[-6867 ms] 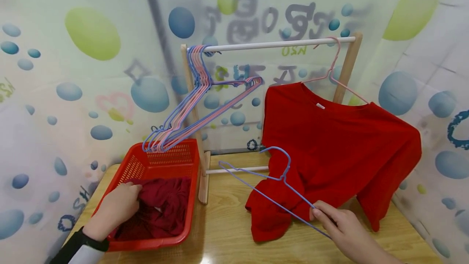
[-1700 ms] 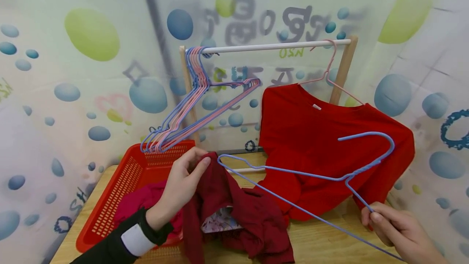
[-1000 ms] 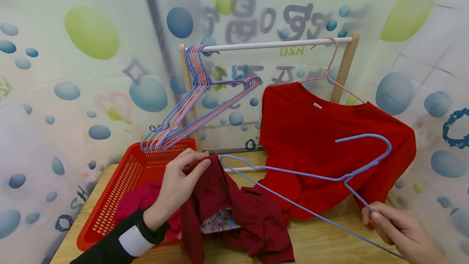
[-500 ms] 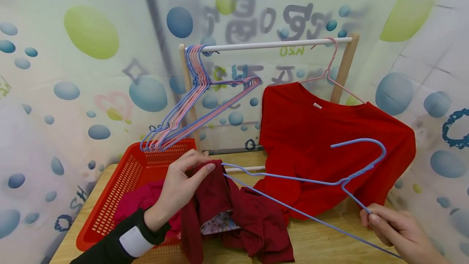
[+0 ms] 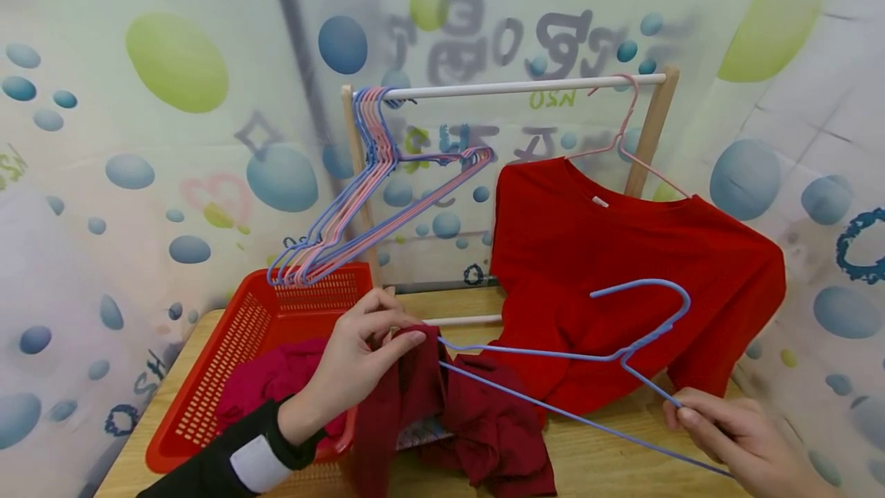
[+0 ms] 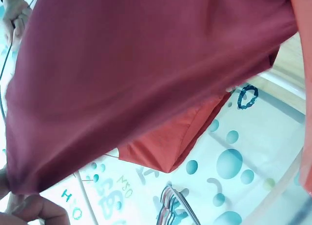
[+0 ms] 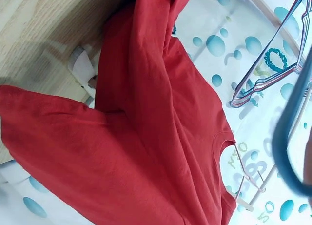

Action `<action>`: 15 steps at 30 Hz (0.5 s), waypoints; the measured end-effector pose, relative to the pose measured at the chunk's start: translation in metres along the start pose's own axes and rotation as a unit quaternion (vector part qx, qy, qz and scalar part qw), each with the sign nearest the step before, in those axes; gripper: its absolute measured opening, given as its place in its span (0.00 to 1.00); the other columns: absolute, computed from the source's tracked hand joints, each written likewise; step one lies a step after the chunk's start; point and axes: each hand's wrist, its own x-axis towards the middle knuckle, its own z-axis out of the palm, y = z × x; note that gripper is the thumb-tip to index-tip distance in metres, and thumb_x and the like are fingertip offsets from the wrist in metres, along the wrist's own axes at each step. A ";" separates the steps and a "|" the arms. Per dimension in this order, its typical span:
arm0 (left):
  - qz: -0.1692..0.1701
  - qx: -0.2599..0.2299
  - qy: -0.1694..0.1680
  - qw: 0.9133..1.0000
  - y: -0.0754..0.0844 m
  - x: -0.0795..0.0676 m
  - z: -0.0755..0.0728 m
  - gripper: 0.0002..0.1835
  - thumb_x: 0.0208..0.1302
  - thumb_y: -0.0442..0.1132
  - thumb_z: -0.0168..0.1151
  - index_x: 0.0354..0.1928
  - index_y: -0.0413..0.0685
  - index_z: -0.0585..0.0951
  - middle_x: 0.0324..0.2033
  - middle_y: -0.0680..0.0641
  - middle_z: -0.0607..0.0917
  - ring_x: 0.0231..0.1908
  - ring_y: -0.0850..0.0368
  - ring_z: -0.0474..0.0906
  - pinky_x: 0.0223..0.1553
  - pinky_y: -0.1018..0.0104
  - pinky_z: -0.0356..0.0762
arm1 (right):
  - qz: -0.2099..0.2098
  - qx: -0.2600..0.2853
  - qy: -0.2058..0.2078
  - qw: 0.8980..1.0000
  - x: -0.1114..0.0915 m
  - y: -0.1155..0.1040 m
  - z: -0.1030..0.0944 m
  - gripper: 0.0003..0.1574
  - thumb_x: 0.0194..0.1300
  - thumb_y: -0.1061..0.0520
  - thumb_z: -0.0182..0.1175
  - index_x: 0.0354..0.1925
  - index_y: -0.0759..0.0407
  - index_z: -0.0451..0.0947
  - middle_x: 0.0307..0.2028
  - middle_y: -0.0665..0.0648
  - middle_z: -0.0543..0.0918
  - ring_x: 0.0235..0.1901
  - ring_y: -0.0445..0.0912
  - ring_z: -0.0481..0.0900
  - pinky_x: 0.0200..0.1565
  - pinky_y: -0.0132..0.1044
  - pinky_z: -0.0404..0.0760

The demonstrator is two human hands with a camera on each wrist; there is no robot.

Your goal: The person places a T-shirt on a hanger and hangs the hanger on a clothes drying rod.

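Observation:
My left hand (image 5: 356, 367) pinches the top edge of a dark red garment (image 5: 494, 440), which drapes onto the table and shows a printed patch low in its folds. In the left wrist view the garment (image 6: 136, 64) stretches from my fingertips (image 6: 41, 209) across the picture. My right hand (image 5: 743, 433) grips a blue hanger (image 5: 546, 353) by its right shoulder, hook uppermost. The hanger's left end goes out of sight in the dark red cloth, close by my left fingers. Blurred, part of the hanger (image 7: 282, 142) shows at the right wrist view's edge.
A bright red shirt (image 5: 622, 252) hangs on a pink hanger (image 5: 618, 141) at the right of the rack's white rail (image 5: 512, 87). Several blue and pink hangers (image 5: 373, 167) crowd its left end, above a red basket (image 5: 187, 390) holding crimson cloth (image 5: 270, 375).
My left hand has brought the dark red garment out of the basket toward the middle. My right hand has lately shifted the blue hanger left and down, its end now covered by the cloth.

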 end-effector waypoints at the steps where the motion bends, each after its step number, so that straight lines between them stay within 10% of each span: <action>1: 0.006 -0.001 -0.003 1.000 0.000 0.000 0.001 0.06 0.59 0.37 0.67 0.38 0.51 0.87 0.33 0.55 0.74 0.24 0.61 0.61 0.23 0.67 0.61 | -0.005 0.016 0.000 1.000 0.001 0.001 0.001 0.33 0.55 0.84 0.50 0.41 0.48 0.72 0.21 0.39 0.65 0.18 0.29 0.63 0.20 0.24 0.63; 5: 0.020 -0.002 -0.009 1.000 0.001 0.000 0.005 0.06 0.58 0.36 0.67 0.37 0.49 0.88 0.34 0.54 0.75 0.24 0.62 0.62 0.21 0.68 0.61 | -0.031 0.075 0.006 0.997 0.003 0.004 0.005 0.33 0.52 0.86 0.48 0.42 0.53 0.74 0.24 0.42 0.68 0.21 0.32 0.65 0.21 0.25 0.64; 15: 0.057 0.065 -0.045 0.995 -0.001 -0.001 0.014 0.04 0.59 0.42 0.67 0.34 0.53 0.88 0.34 0.62 0.78 0.38 0.64 0.66 0.33 0.67 0.67 | -0.041 0.021 0.031 0.998 0.006 0.004 0.010 0.33 0.51 0.84 0.53 0.41 0.48 0.74 0.23 0.40 0.67 0.20 0.29 0.64 0.20 0.22 0.62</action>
